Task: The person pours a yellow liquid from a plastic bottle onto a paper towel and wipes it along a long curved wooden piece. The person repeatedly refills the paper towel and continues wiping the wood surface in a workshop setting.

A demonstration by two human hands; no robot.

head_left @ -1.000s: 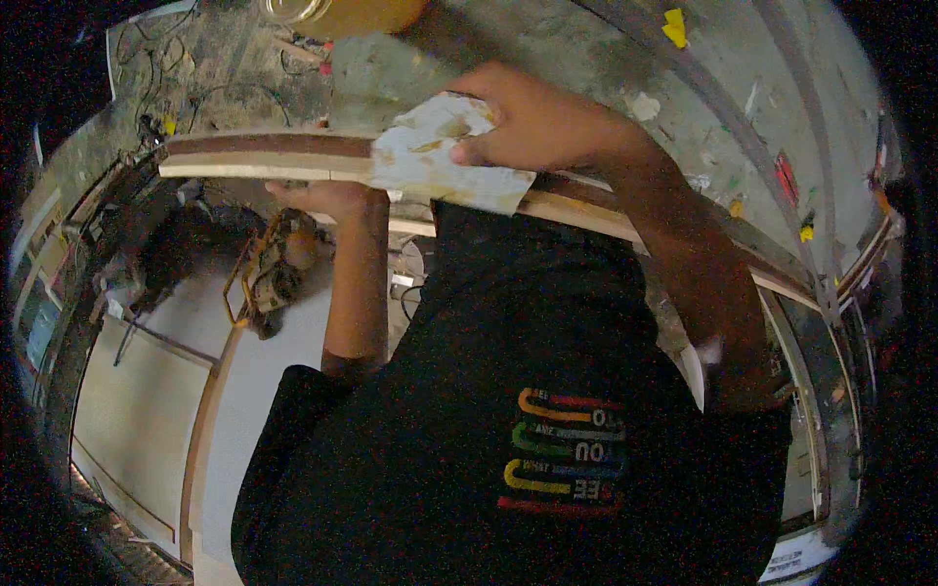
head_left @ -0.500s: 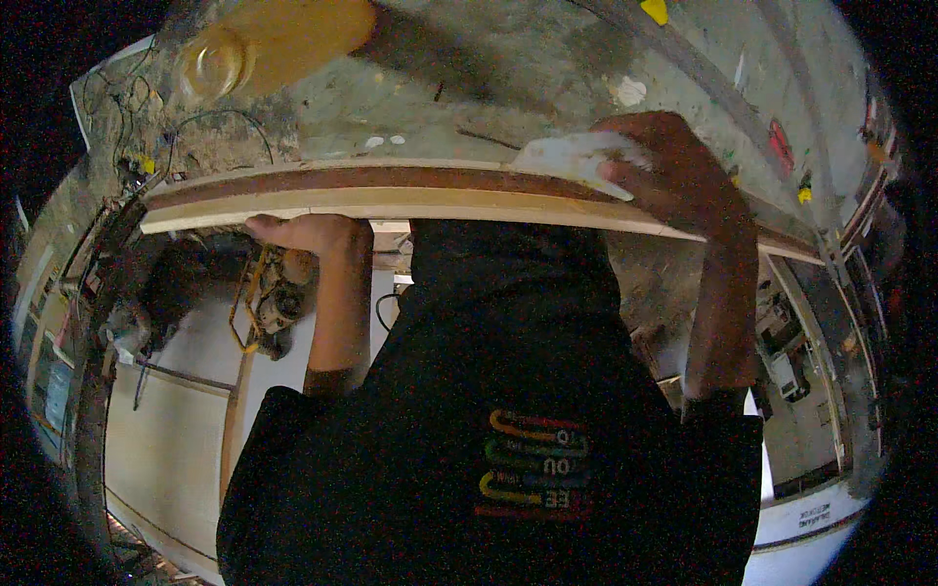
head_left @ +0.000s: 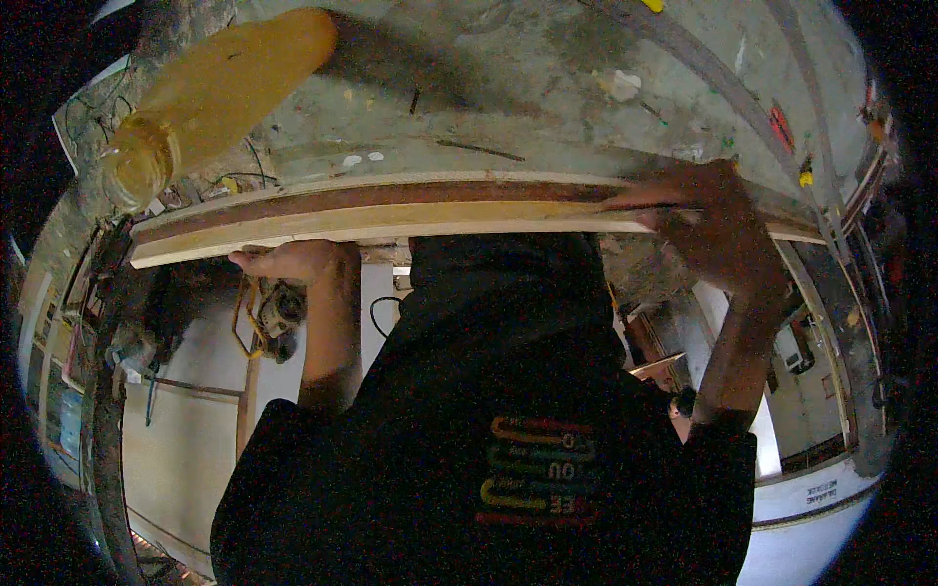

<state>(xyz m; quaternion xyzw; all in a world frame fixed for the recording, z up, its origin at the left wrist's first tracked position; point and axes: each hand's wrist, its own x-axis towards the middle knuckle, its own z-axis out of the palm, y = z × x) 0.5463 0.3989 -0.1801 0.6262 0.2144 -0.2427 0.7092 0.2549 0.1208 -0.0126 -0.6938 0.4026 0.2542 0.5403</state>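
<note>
R hand (head_left: 718, 232) shifted farther R along wood strip (head_left: 420, 217) vs. 1 s ago; cloth no longer visible. Strip lies crosswise in front of torso. R fingers blurred, approx. half-curled at strip; hold: can't tell. L hand (head_left: 305, 262) at near underside, one digit extended, rest hidden; grip unclear. Step: prob. wiping stroke; next move needs steady L support.

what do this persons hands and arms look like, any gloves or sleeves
The left hand and right hand show no gloves, though the right is motion-blurred, so small details like rings can't be told. The forearms are bare below the short black fabric sleeves of a black shirt with a winding, multicoloured striped print.
</note>
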